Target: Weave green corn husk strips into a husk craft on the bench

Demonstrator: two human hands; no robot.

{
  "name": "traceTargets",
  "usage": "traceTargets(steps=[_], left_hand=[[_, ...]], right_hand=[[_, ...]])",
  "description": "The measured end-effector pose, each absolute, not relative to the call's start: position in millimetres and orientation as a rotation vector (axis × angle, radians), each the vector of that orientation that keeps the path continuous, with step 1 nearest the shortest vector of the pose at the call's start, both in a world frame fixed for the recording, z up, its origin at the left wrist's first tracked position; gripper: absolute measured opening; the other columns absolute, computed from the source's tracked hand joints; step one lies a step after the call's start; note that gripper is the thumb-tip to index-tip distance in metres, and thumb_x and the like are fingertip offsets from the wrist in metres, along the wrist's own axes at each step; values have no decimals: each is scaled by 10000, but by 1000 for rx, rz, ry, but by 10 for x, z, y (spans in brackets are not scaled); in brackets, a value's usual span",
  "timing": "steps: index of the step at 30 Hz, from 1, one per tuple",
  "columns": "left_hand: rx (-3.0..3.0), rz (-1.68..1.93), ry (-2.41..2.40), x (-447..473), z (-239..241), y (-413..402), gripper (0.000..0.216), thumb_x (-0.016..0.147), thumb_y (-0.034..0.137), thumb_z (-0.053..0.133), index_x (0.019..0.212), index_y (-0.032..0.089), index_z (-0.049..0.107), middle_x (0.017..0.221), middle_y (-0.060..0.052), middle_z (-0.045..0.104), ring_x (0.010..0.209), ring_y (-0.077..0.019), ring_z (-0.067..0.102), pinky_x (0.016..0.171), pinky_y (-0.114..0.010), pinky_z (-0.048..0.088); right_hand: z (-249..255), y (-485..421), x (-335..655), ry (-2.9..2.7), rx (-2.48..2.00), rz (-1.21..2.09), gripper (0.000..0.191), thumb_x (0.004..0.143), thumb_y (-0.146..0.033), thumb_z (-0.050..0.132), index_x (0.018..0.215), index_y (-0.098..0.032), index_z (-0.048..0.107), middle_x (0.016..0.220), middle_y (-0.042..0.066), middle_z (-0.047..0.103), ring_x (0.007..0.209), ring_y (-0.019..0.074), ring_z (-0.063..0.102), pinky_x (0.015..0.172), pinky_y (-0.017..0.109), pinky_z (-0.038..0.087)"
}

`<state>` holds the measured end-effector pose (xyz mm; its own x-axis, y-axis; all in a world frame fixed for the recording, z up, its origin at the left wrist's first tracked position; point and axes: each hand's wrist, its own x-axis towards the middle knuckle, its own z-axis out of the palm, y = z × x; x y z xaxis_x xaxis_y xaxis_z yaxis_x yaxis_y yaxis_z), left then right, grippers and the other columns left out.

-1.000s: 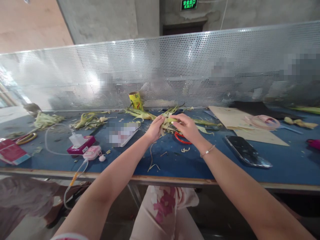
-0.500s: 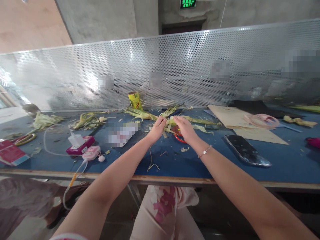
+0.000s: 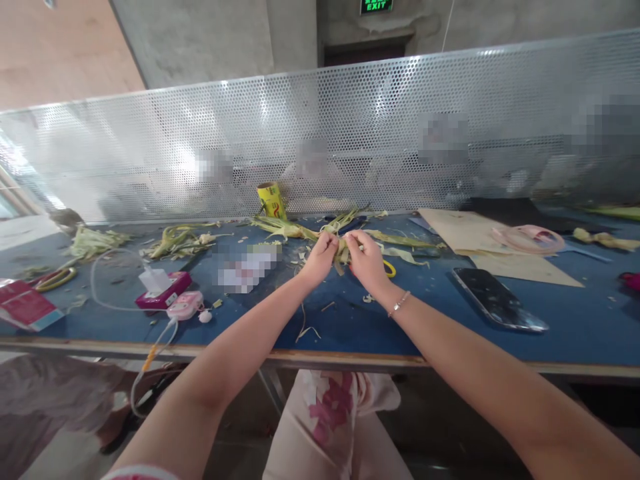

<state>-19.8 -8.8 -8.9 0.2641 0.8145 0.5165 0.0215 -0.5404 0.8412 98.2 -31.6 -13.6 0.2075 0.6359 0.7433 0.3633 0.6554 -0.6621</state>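
My left hand and my right hand are close together over the blue table, both with fingers pinched. Between them is a pale strip of corn husk, gripped from both sides; the fingers hide much of it. More green and yellow husk leaves spread behind my left hand, and others lie to the right. Under my right hand, the yellow rim of a loop-shaped handle shows, the rest covered by the hand.
A yellow cardboard tube stands against the perforated metal screen. On the right lie a phone, brown paper and a pink ring of tape. To the left are a tissue pack, a pink charger case and husk piles.
Both hands have shifted slightly and the fingers are more tightly bunched. The right hand has turned, covering most of the red loop and exposing a yellow one.
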Motion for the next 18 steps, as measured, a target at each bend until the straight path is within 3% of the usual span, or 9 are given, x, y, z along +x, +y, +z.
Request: traceTargets(steps=[5, 11, 18], left_hand=[[1946, 1400, 796, -207, -60, -81, 201, 901, 227, 413, 704, 195, 388, 695, 16, 404, 664, -110, 386, 662, -251, 363], [2183, 1607, 1073, -202, -59, -71, 150, 847, 177, 482, 704, 191, 438, 844, -37, 484, 869, -165, 456, 844, -339, 385], [2175, 1638, 1048, -202, -81, -105, 172, 889, 190, 397, 724, 213, 352, 720, -8, 447, 701, -138, 437, 688, -284, 387]], right_hand=[[-153, -290, 1006, -1334, -917, 241, 258, 861, -392, 449, 770, -203, 599, 815, 51, 643, 815, 192, 568, 791, 346, 435], [-174, -222, 1046, -1231, -931, 278, 264, 849, -415, 474, 750, -198, 586, 785, 40, 624, 838, 194, 561, 819, 348, 422], [-185, -265, 1001, -1276, -855, 311, 260, 887, -410, 441, 798, -209, 578, 820, 27, 609, 815, 171, 549, 797, 325, 425]])
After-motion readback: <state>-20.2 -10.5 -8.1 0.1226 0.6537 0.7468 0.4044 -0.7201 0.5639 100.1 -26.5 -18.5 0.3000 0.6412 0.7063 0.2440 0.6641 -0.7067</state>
